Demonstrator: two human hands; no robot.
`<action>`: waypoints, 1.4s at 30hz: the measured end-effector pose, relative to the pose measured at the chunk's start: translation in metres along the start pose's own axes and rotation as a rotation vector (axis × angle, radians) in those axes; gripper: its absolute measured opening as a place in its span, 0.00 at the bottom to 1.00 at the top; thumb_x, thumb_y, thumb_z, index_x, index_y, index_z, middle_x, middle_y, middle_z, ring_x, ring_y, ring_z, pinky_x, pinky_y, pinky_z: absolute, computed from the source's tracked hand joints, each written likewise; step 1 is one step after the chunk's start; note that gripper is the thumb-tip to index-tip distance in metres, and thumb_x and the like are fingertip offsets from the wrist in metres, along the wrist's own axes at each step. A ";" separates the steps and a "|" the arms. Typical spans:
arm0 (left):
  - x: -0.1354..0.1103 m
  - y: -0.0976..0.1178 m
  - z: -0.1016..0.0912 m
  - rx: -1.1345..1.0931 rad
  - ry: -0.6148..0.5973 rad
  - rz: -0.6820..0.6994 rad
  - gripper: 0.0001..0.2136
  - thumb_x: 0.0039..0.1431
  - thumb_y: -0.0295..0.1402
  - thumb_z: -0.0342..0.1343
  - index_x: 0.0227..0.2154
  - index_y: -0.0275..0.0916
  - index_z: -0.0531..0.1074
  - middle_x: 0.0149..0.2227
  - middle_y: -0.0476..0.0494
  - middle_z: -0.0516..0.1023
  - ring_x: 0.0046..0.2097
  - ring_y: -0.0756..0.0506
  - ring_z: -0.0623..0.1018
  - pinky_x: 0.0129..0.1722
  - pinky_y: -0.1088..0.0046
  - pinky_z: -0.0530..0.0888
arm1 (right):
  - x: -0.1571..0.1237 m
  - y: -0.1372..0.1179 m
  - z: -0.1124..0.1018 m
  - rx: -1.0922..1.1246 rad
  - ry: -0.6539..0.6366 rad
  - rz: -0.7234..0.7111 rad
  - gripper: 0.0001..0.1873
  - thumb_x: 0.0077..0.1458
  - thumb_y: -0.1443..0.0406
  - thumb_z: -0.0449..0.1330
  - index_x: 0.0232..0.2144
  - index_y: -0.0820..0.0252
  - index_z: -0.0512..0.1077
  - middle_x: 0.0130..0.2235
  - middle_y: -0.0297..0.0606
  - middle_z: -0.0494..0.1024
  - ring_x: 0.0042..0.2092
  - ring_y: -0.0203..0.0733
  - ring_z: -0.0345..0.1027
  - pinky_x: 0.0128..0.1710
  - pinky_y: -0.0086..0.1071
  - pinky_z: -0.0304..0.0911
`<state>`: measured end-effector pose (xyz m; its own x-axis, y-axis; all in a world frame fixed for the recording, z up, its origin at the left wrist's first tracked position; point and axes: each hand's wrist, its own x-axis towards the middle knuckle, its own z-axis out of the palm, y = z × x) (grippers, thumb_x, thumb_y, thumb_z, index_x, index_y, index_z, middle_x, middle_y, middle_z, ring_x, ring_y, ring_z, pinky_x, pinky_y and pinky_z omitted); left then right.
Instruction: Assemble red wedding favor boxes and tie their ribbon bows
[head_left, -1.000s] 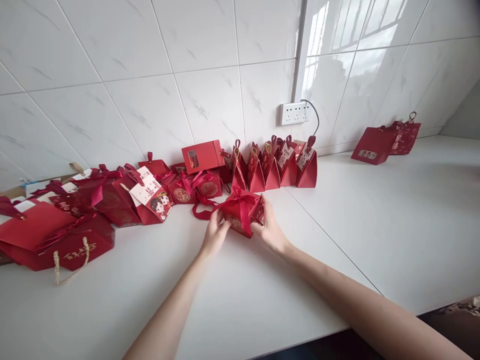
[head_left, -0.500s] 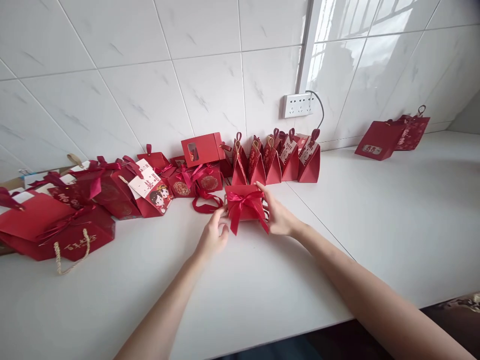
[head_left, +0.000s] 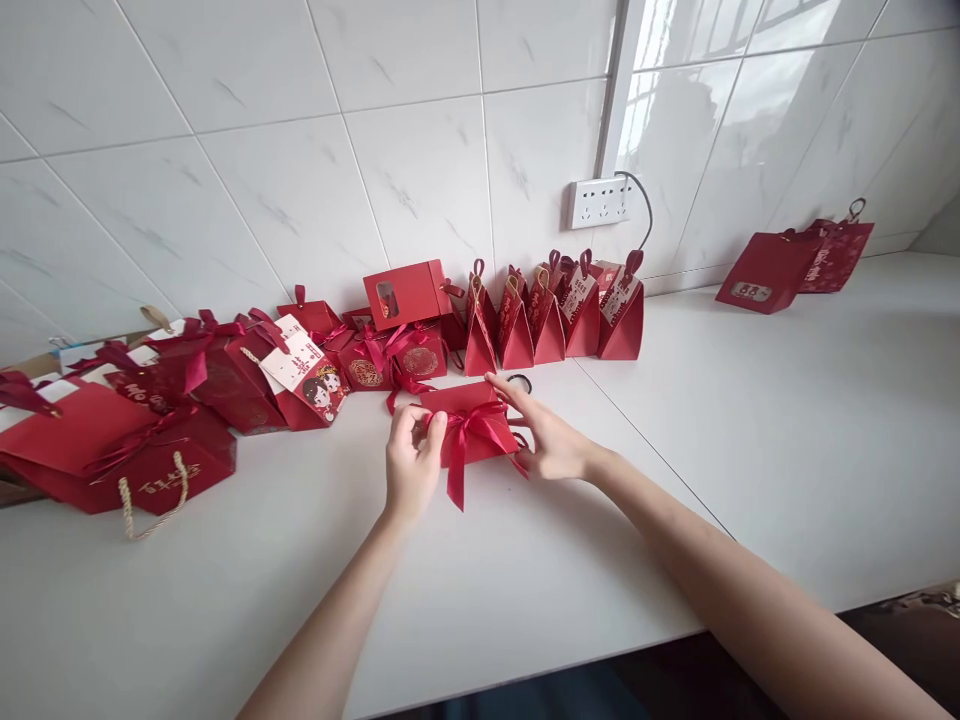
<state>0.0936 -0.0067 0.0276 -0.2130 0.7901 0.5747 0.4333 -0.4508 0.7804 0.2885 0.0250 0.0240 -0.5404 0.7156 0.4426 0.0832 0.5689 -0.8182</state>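
Note:
A small red gift box (head_left: 465, 405) with a red satin ribbon bow (head_left: 469, 440) is held just above the white counter (head_left: 525, 580), tilted toward me. My left hand (head_left: 409, 465) grips its left end with curled fingers. My right hand (head_left: 547, 440) holds its right side, index finger stretched along the top edge. A ribbon tail hangs down from the bow.
Behind the box a row of red pyramid gift bags (head_left: 555, 315) stands against the tiled wall. Larger red bags and boxes (head_left: 150, 420) pile up at the left. Two flat red bags (head_left: 795, 265) lean at the far right. A wall socket (head_left: 598, 202) sits above.
The box has been turned from standing upright to lying tilted, its bow now facing me. My left hand has closed on its left end, and the view has shifted slightly.

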 end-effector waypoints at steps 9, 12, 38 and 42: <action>-0.005 -0.001 0.004 0.119 0.040 0.145 0.08 0.57 0.37 0.52 0.26 0.40 0.64 0.39 0.42 0.70 0.38 0.48 0.72 0.34 0.73 0.72 | -0.001 -0.009 0.003 0.108 0.212 0.080 0.20 0.54 0.55 0.59 0.48 0.52 0.64 0.54 0.44 0.67 0.57 0.51 0.63 0.49 0.47 0.68; -0.006 0.001 0.003 0.081 -0.018 0.089 0.08 0.59 0.38 0.51 0.28 0.40 0.64 0.52 0.35 0.70 0.46 0.45 0.74 0.34 0.73 0.73 | -0.004 -0.010 0.010 -0.038 0.220 0.047 0.23 0.54 0.54 0.60 0.50 0.50 0.62 0.54 0.43 0.64 0.57 0.48 0.61 0.49 0.44 0.68; -0.008 0.000 0.005 -0.049 -0.061 -0.008 0.11 0.58 0.41 0.53 0.26 0.39 0.63 0.58 0.33 0.67 0.43 0.45 0.77 0.36 0.70 0.72 | 0.003 -0.015 0.015 0.085 0.370 0.111 0.13 0.55 0.53 0.56 0.30 0.57 0.69 0.50 0.44 0.63 0.55 0.46 0.60 0.48 0.40 0.67; -0.007 0.004 0.004 -0.049 -0.084 -0.001 0.11 0.58 0.40 0.54 0.26 0.39 0.64 0.57 0.34 0.69 0.44 0.45 0.76 0.39 0.69 0.73 | 0.004 -0.019 0.012 0.122 0.360 0.167 0.14 0.56 0.53 0.55 0.29 0.57 0.70 0.49 0.43 0.64 0.54 0.46 0.61 0.50 0.40 0.65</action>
<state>0.1005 -0.0125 0.0253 -0.1386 0.8217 0.5528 0.3889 -0.4682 0.7935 0.2747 0.0128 0.0369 -0.1991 0.9022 0.3826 0.0334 0.3964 -0.9175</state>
